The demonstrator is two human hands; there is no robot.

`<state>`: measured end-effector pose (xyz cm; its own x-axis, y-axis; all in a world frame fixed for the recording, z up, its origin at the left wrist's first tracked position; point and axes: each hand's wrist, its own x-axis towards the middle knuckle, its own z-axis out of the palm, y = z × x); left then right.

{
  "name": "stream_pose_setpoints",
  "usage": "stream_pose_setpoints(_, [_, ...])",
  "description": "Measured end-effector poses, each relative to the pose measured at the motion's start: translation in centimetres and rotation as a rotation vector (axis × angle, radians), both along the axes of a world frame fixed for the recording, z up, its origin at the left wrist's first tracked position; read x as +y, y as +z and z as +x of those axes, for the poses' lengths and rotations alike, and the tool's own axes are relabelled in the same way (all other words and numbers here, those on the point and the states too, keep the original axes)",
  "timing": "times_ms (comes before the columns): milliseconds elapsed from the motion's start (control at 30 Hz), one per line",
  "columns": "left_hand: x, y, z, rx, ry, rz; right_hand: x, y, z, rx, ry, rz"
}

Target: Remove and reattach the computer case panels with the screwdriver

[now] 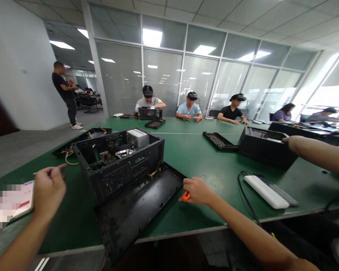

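Observation:
My right hand (pixel 197 191) is closed around a screwdriver with an orange handle (pixel 186 195); its thin tip shows beyond my knuckles, above the table. Just left of it lies a black side panel (pixel 138 207), sloping past the table's front edge. Behind the panel stands an open black computer case (pixel 121 165), with a silver power supply (pixel 138 138), cables and boards inside. My left hand (pixel 49 188) is left of the case, apart from it. Its index finger points out while the other fingers curl; a thin pale tip shows beside them, too small to name.
A phone (pixel 24 199) lies left of my left hand. Another black panel (pixel 93 135) with a pale cable sits behind the case. To the right are a white power bank (pixel 265 191) with a black cable and a co-worker's arm (pixel 319 150) at another case (pixel 262 146). Several people sit opposite.

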<state>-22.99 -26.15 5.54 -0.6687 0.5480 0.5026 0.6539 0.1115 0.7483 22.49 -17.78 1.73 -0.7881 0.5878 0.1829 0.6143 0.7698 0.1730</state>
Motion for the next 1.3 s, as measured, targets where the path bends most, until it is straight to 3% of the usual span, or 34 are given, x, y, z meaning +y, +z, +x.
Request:
stream_pose_setpoints(100, [2.8,-2.3,-0.2,0.156,0.058,-0.102,-0.1,-0.9,-1.8,-0.033,0.108,0.076])
stream_pose_setpoints(167, [4.4,-3.0,0.4,0.221,0.086,-0.133,0.1,-1.0,-3.1,-0.059,0.190,0.087])
stream_pose_setpoints(333, [8.4,-2.7,0.6,0.250,0.037,-0.157,0.8,-1.0,-5.2,-0.109,0.271,0.092])
stream_pose_setpoints(433, [12.3,-2.5,1.1,0.256,-0.022,-0.157,1.1,-1.2,-6.1,-0.121,0.211,0.079])
stream_pose_setpoints(567, [18.7,-2.4,2.8,0.172,-0.101,-0.174,2.6,-1.6,-7.5,-0.083,0.024,0.058])
stream_pose_setpoints(733, [27.2,-2.0,4.2,-0.034,-0.185,-0.210,7.1,-2.1,-9.0,-0.015,-0.178,0.063])
stream_pose_setpoints(833, [30.8,-2.2,4.8,-0.127,-0.266,-0.186,10.2,-2.5,-9.8,0.025,-0.244,0.091])
stream_pose_setpoints(933, [31.7,-3.3,5.1,-0.175,-0.356,-0.113,13.4,-2.9,-10.6,0.055,-0.286,0.112])
stream_pose_setpoints(1100, [28.5,-6.7,2.7,-0.186,-0.458,0.028,19.5,-3.3,-10.5,0.087,-0.398,0.127])
stream_pose_setpoints(1200, [26.8,-8.6,1.0,-0.329,-0.563,0.124,23.3,-3.2,-9.8,0.102,-0.521,0.084])
stream_pose_setpoints(1300, [26.4,-9.6,0.5,-0.458,-0.604,0.116,26.6,-3.1,-9.2,0.121,-0.574,0.065])
